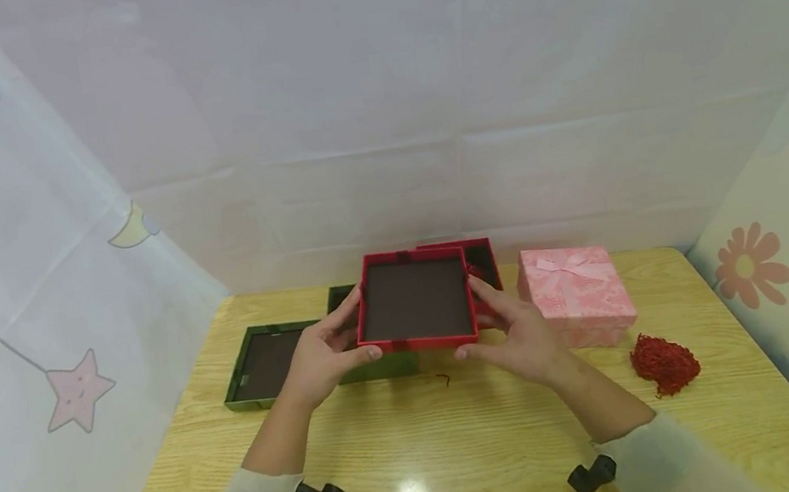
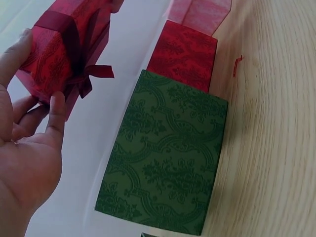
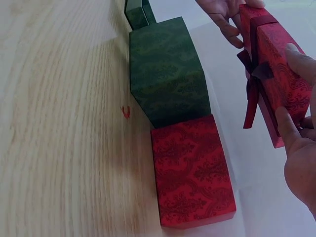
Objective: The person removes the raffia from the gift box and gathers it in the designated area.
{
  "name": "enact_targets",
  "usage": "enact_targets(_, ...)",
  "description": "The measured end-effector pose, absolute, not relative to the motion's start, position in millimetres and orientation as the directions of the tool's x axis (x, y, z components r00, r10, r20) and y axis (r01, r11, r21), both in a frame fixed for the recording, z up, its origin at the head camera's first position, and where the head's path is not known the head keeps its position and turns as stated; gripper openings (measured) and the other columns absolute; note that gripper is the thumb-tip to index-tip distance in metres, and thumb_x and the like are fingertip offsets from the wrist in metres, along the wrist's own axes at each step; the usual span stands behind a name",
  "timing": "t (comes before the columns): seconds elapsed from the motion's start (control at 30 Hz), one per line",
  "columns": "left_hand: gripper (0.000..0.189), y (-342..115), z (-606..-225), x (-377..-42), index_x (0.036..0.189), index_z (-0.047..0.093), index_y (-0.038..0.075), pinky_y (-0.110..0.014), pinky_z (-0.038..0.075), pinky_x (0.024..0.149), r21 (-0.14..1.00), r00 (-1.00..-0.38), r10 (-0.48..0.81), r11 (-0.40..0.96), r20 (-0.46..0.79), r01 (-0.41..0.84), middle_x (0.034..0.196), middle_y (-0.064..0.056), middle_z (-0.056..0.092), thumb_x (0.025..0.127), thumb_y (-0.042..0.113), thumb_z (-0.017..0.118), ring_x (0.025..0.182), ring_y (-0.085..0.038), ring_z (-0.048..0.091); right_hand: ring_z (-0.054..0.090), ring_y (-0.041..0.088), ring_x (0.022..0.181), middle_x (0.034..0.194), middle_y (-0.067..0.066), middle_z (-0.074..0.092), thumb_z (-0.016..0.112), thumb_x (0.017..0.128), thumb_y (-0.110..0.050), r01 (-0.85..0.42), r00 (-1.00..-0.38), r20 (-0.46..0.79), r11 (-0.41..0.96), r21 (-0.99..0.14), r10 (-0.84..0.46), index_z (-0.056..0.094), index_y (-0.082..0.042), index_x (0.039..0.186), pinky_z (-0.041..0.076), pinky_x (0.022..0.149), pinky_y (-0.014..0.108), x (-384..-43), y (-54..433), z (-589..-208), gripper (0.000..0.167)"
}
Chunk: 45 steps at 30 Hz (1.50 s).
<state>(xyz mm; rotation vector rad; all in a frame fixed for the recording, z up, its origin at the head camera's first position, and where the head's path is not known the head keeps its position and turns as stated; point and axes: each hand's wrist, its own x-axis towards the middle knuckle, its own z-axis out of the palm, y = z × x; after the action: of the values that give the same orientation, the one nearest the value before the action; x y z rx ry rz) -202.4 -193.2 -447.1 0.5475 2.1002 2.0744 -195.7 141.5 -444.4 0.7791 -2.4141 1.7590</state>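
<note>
A red patterned box lid (image 1: 413,300) is held in the air with its dark inside toward me. My left hand (image 1: 316,364) grips its left side and my right hand (image 1: 524,339) its right side, thumbs at the near edge. A dark red ribbon bow (image 2: 81,78) hangs from the lid's outer face in both wrist views. Behind the lid stands the red box (image 3: 192,173), partly hidden in the head view, with some red shreds inside. Against it is a green patterned box (image 2: 163,153), also partly covered by the lid and left hand.
The green lid (image 1: 268,366) lies dark inside up at the left of the wooden table (image 1: 422,444). A pink box (image 1: 575,292) with a bow stands at the right. Before it is a heap of red shredded paper (image 1: 664,363); a small red scrap (image 1: 444,378) lies mid-table.
</note>
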Motion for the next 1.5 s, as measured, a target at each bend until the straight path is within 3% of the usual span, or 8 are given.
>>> enact_targets(0.2, 0.094, -202, -449, -198, 0.162, 0.038, 0.027, -0.033, 0.059, 0.092, 0.983, -0.923, 0.347, 0.015, 0.165, 0.181, 0.168, 0.003, 0.033, 0.084, 0.008, 0.087, 0.133, -0.027, 0.059, 0.07, 0.03, 0.117, 0.161, 0.017, 0.04, 0.095, 0.076, -0.019, -0.453, -0.857, 0.346, 0.237, -0.859, -0.382, 0.034, -0.006, 0.163, 0.052, 0.1, 0.049, -192, 134, -447, 0.107)
enact_targets(0.37, 0.094, -209, -451, -194, 0.162, 0.038, 0.027, -0.032, 0.058, 0.093, 0.983, -0.925, 0.342, 0.009, 0.168, 0.181, 0.169, 0.001, 0.031, 0.084, 0.006, 0.087, 0.135, -0.025, 0.057, 0.069, 0.028, 0.118, 0.164, 0.013, 0.038, 0.095, 0.077, -0.023, -0.434, -0.868, 0.322, 0.262, -0.862, -0.379, 0.034, -0.01, 0.163, 0.054, 0.1, 0.042, -189, 128, -448, 0.106)
enact_targets(0.6, 0.094, -218, -452, -188, 0.163, 0.036, 0.02, -0.03, 0.059, 0.091, 0.981, -0.922, 0.344, 0.01, 0.18, 0.195, 0.169, -0.006, 0.031, 0.085, 0.004, 0.086, 0.131, -0.024, 0.06, 0.069, 0.029, 0.118, 0.148, 0.016, 0.052, 0.096, 0.075, -0.018, -0.419, -0.871, 0.321, 0.22, -0.881, -0.372, 0.035, -0.009, 0.162, 0.053, 0.101, 0.041, -186, 118, -452, 0.106)
enact_targets(0.77, 0.092, -227, -456, -186, 0.162, 0.037, 0.02, -0.027, 0.06, 0.085, 0.978, -0.92, 0.345, 0.027, 0.185, 0.207, 0.168, -0.006, 0.031, 0.085, 0.003, 0.085, 0.132, -0.023, 0.06, 0.07, 0.028, 0.117, 0.158, 0.013, 0.044, 0.096, 0.076, -0.022, -0.428, -0.867, 0.312, 0.263, -0.864, -0.388, 0.035, -0.011, 0.163, 0.051, 0.103, 0.043, -183, 113, -451, 0.107)
enact_targets(0.93, 0.091, -235, -460, -181, 0.162, 0.038, 0.019, -0.025, 0.05, 0.103, 0.972, -0.92, 0.338, 0.06, 0.196, 0.229, 0.169, -0.004, 0.03, 0.086, 0.001, 0.084, 0.147, -0.017, 0.043, 0.068, 0.025, 0.12, 0.165, 0.005, 0.037, 0.095, 0.077, -0.026, -0.419, -0.868, 0.286, 0.289, -0.861, -0.407, 0.035, -0.014, 0.163, 0.051, 0.104, 0.037, -179, 109, -454, 0.106)
enact_targets(1.03, 0.09, -239, -461, -177, 0.162, 0.038, 0.016, -0.026, 0.043, 0.11, 0.969, -0.92, 0.333, 0.058, 0.206, 0.238, 0.169, -0.005, 0.03, 0.086, 0.0, 0.083, 0.153, -0.02, 0.032, 0.067, 0.026, 0.122, 0.164, 0.007, 0.037, 0.095, 0.078, -0.023, -0.42, -0.86, 0.289, 0.261, -0.869, -0.421, 0.034, -0.012, 0.163, 0.05, 0.104, 0.036, -177, 106, -455, 0.106)
enact_targets(1.23, 0.09, -248, -462, -169, 0.162, 0.038, 0.014, -0.029, 0.048, 0.106, 0.976, -0.931, 0.317, 0.061, 0.18, 0.209, 0.169, -0.008, 0.03, 0.086, -0.001, 0.083, 0.151, -0.027, 0.035, 0.067, 0.029, 0.122, 0.164, 0.017, 0.035, 0.094, 0.079, -0.019, -0.462, -0.825, 0.341, 0.193, -0.865, -0.45, 0.033, -0.004, 0.162, 0.052, 0.103, 0.037, -173, 98, -458, 0.104)
enact_targets(1.5, 0.09, -262, -465, -160, 0.162, 0.036, 0.014, -0.03, 0.047, 0.107, 0.973, -0.93, 0.317, 0.072, 0.186, 0.219, 0.169, -0.008, 0.029, 0.086, -0.004, 0.081, 0.15, -0.015, 0.037, 0.066, 0.025, 0.124, 0.167, 0.008, 0.031, 0.094, 0.079, -0.021, -0.387, -0.839, 0.28, 0.151, -0.91, -0.466, 0.031, -0.009, 0.163, 0.056, 0.094, 0.027, -170, 85, -463, 0.106)
